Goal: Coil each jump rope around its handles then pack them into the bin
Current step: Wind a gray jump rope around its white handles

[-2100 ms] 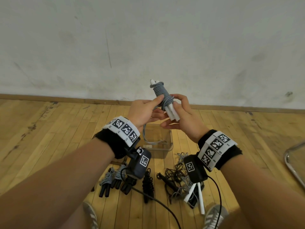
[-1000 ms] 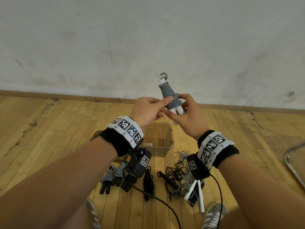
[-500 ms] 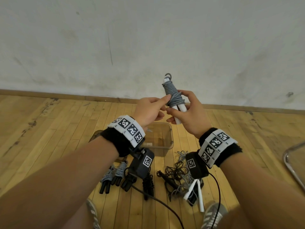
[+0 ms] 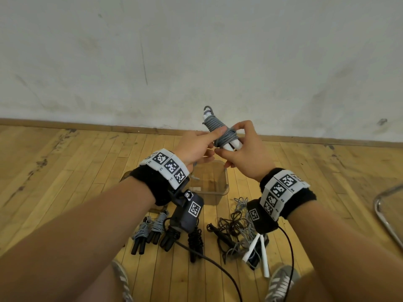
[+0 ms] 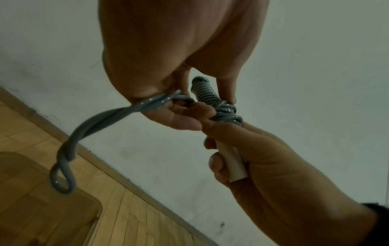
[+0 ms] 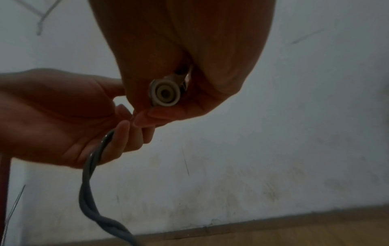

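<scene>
A grey jump rope (image 4: 214, 125) is wound around its two white handles (image 4: 232, 146), held up in front of the wall above the clear bin (image 4: 225, 184). My right hand (image 4: 229, 139) grips the handles (image 5: 233, 164) near their lower ends, index finger over the coil; one handle's round end (image 6: 165, 94) shows in its palm. My left hand (image 4: 212, 141) holds the short twisted rope tail (image 5: 88, 126) in its curled fingers, thumb against the coil. The tail (image 6: 90, 166) hangs below that hand and ends in a small loop.
On the wooden floor near my feet lie grey coiled ropes with black handles (image 4: 148, 232), a black coiled rope (image 4: 195, 240), a loose tangle of ropes (image 4: 235, 227) and a pair of white handles (image 4: 259, 251). A metal chair leg (image 4: 388, 216) curves in at the right.
More turns of grey rope now sit lower on the handles and the hanging tail is shorter. The bundle has tilted further left, and my right index finger has hooked over the coil.
</scene>
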{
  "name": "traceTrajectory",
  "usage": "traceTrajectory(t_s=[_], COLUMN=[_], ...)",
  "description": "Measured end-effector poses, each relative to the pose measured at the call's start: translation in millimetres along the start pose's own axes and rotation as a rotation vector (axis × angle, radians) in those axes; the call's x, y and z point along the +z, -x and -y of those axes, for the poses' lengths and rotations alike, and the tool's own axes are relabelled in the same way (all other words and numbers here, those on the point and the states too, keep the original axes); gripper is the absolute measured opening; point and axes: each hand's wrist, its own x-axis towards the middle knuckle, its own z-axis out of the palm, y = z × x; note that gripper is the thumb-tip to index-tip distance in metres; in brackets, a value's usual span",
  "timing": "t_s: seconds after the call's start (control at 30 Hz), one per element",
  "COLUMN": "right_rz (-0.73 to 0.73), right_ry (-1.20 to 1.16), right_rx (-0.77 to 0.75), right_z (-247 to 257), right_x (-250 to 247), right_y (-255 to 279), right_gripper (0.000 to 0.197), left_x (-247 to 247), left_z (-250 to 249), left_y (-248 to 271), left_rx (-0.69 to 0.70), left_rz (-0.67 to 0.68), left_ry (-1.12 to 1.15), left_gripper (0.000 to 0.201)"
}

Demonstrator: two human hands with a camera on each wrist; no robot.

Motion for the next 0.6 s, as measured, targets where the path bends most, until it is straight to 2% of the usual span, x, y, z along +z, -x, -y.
traceTrajectory(t_s=[0.1,0.2,0.33,0.47,0.53,0.6], right_rz=[0.059,0.117,0.041,0.007,-0.006,-0.016], right_ry=[-0.144,-0.109,-0.096,-0.016,0.014,0.023], right_rx=[0.048,0.017,-0.018,0.009,0.025,0.036], right_z=[-0.8,-3.7,-5.1,-5.0,-6.6,-7.4], right_x=[-0.8,-0.4,-2.2,-4.1,-3.4,-3.6], right_y=[-2.4,-3.0,-4.5,-4.8,-3.9,-3.7], right_gripper=[0.064,0.063,0.052,0.048,0.049,0.05], left_x=[-2.4,-5.4,-1.8,-1.5,-2.7,-3.2], left_z=[1.5,4.5,3.2,2.9,4.3,1.6], left_y=[-4.0,-5.8,-6.2,-9.5,-9.1,-8.3], left_rx=[0.028,0.043,0.062,0.068,0.052,0.02], left_rz=[-0.039,-0.051,-0.038,-0.028,-0.006,0.031], left_ry=[-0.008,-0.053,-0.119,-0.223,-0.21,-0.165], left_gripper=[0.046,0.047,0.061,0.053,0.053,0.045])
